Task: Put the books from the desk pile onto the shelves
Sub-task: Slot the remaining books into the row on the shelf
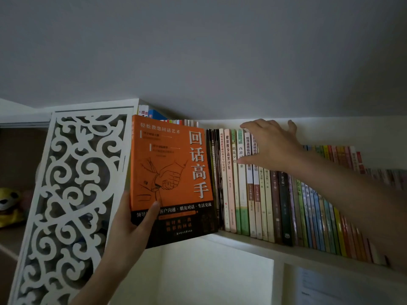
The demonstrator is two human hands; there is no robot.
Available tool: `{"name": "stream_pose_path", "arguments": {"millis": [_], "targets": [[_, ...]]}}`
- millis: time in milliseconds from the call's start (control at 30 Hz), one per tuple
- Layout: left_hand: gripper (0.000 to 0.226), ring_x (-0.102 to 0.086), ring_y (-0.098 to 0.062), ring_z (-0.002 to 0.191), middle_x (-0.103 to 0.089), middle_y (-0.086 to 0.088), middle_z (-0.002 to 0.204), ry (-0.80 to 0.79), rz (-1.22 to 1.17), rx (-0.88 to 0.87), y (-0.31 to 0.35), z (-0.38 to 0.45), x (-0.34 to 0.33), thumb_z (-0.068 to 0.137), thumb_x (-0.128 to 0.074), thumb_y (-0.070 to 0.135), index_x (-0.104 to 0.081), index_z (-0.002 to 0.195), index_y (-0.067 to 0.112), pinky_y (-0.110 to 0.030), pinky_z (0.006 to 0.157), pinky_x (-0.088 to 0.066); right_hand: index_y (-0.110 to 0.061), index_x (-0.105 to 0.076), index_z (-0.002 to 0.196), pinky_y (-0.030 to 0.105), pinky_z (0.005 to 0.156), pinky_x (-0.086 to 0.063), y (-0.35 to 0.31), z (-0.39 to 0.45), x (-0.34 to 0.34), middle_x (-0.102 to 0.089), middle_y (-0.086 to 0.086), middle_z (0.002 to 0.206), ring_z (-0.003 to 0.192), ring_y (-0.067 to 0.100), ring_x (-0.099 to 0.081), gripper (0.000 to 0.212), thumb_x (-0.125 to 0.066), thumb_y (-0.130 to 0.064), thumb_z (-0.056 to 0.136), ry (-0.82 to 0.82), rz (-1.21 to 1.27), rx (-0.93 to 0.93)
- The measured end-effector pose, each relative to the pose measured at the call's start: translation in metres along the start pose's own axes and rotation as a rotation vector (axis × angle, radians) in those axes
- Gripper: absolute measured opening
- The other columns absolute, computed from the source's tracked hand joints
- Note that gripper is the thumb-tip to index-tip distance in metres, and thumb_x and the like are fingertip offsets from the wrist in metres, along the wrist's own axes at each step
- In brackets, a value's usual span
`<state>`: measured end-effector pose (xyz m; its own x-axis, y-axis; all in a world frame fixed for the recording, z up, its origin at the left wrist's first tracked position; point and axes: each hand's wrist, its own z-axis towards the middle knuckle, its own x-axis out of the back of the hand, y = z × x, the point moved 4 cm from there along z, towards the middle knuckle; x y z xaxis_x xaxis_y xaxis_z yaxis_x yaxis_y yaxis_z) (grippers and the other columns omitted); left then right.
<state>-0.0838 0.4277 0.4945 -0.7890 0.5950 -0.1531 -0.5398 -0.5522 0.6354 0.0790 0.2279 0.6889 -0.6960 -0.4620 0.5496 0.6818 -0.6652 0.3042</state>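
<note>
A white shelf (253, 237) is shown carrying a long row of books (275, 194) standing upright, spines outward. To the left, a white carved panel (66, 183) is seen leaning beside an open compartment in which a yellow soft toy (10, 206) sits. An orange book (169, 172) is held upright at the left end of the row, its front cover facing the viewer and its lower corner hanging past the shelf's front edge; whether it rests on the board cannot be told. The left hand (134, 223) is curled round the orange book's lower left corner, the thumb laid across the cover. The right hand (271, 146) is spread open, fingers laid against the upper spines of the row, apparently steadying them or pressing them rightward. The desk is not in view.

Risks, as judged: the orange book is gripped at one corner only, so it may tip or slip before its base is seated. If too little gap is opened, thin neighbouring books may be dragged inward or bent. If the right hand is lifted early, the leaning row may topple into the gap.
</note>
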Motion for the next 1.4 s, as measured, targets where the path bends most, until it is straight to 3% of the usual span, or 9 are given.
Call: {"name": "stream_pose_path", "arguments": {"millis": [233,400,533,700,800,1033,1167,1267,1400], "targets": [[0.023,-0.067,-0.002,0.093,-0.069,0.01,0.105,0.022,0.025,0.008,0.0,0.006,0.014,0.083,-0.061,0.037,-0.055,0.104,0.041,-0.024,0.072,-0.054,-0.026,-0.029,0.148,0.067,0.112,-0.007,-0.033,0.021,-0.007,-0.037,-0.004,0.151,0.141,0.019,-0.032,0.089,-0.068,-0.061,0.076,-0.061,-0.039,0.072],[0.025,-0.066,0.0,0.095,-0.069,0.017,0.104,0.004,0.006,0.009,0.004,0.004,0.013,0.082,-0.061,0.038,-0.055,0.106,0.041,-0.018,0.063,-0.056,-0.024,-0.034,0.146,0.055,0.11,-0.029,-0.033,0.029,-0.007,-0.049,0.0,0.14,0.13,0.023,-0.044,0.093,-0.078,-0.054,0.069,-0.08,0.024,0.075],[0.031,-0.067,-0.001,0.096,-0.07,0.018,0.104,-0.034,-0.006,-0.014,0.009,0.001,0.006,0.084,-0.061,0.033,-0.055,0.115,0.032,-0.017,0.067,-0.057,-0.023,-0.035,0.146,0.051,0.108,-0.033,-0.02,0.023,0.001,-0.051,0.002,0.141,0.13,0.024,-0.046,0.096,-0.08,-0.055,0.066,-0.072,0.031,0.071],[0.033,-0.067,-0.002,0.096,-0.07,0.016,0.105,-0.089,-0.057,-0.013,0.015,-0.003,-0.013,0.084,-0.061,0.028,-0.055,0.116,0.029,-0.014,0.067,-0.055,-0.025,-0.046,0.135,0.048,0.097,-0.045,-0.003,0.014,0.005,-0.062,-0.002,0.125,0.112,0.02,-0.058,0.076,-0.078,-0.052,0.071,-0.061,0.083,0.034],[0.039,-0.068,-0.003,0.096,-0.07,0.017,0.105,-0.111,-0.055,-0.004,0.016,-0.005,-0.022,0.082,-0.061,0.033,-0.054,0.12,0.03,-0.016,0.066,-0.056,-0.02,-0.041,0.141,0.047,0.098,-0.046,-0.002,0.012,0.004,-0.058,0.001,0.133,0.116,0.023,-0.057,0.087,-0.081,-0.047,0.069,-0.025,0.124,-0.015],[0.038,-0.068,-0.002,0.096,-0.071,0.019,0.103,-0.098,-0.081,0.021,0.012,-0.01,-0.025,0.083,-0.062,0.033,-0.055,0.12,0.032,-0.016,0.068,-0.057,-0.019,-0.047,0.112,0.033,0.071,-0.056,0.006,0.006,-0.001,-0.066,0.001,0.103,0.084,0.016,-0.065,0.053,-0.08,-0.035,0.074,-0.012,0.264,-0.025],[0.035,-0.069,-0.007,0.098,-0.071,0.015,0.105,-0.096,-0.086,0.044,0.008,-0.009,-0.022,0.083,-0.062,0.033,-0.056,0.117,0.035,-0.028,0.074,-0.059,-0.021,-0.051,0.106,0.038,0.082,-0.05,0.004,0.01,0.001,-0.06,0.0,0.104,0.092,0.018,-0.06,0.043,-0.077,-0.035,0.074,-0.049,0.218,0.019],[0.033,-0.069,-0.009,0.098,-0.072,0.012,0.105,-0.095,-0.109,0.051,0.01,-0.007,-0.021,0.082,-0.062,0.032,-0.058,0.115,0.034,-0.028,0.074,-0.06,-0.026,-0.054,0.111,0.043,0.094,-0.044,0.003,0.013,0.001,-0.053,0.0,0.112,0.098,0.016,-0.052,0.044,-0.073,-0.042,0.075,-0.091,0.134,0.016],[0.039,-0.069,-0.013,0.1,-0.071,0.009,0.108,-0.124,-0.145,0.069,0.014,-0.005,-0.023,0.08,-0.063,0.034,-0.056,0.118,0.033,-0.04,0.082,-0.058,-0.029,-0.056,0.117,0.044,0.101,-0.036,0.002,0.011,0.002,-0.049,0.001,0.12,0.112,0.02,-0.051,0.045,-0.069,-0.045,0.077,-0.112,0.096,0.018]]}}
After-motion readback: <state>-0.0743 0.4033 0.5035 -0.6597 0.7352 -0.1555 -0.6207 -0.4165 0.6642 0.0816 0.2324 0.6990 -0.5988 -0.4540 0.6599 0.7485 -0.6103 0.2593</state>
